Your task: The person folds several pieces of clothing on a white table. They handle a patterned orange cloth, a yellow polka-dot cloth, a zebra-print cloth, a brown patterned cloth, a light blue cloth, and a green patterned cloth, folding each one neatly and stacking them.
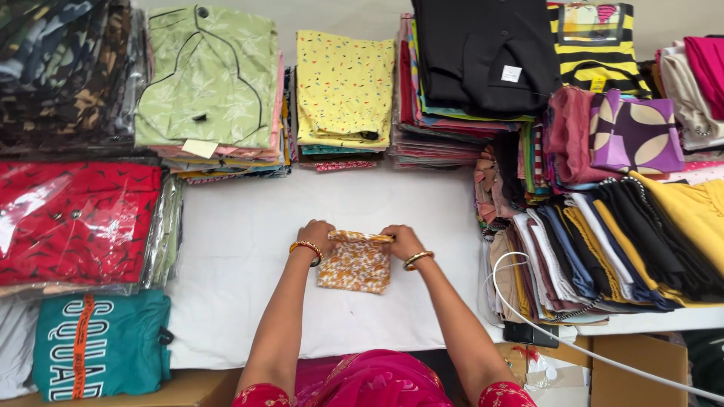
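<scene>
Nearest the person, a small folded orange-and-white floral cotton cloth lies on the white sheet-covered table, and both hands pinch its rolled far edge: the left hand at the left corner, the right hand at the right corner, each wrist wearing a gold bangle. Left of the cloth sit a red bird-printed garment in clear plastic and a teal printed T-shirt. Beyond the cloth stand a pale green leaf-printed stack, a yellow speckled stack and a black shirt pile.
</scene>
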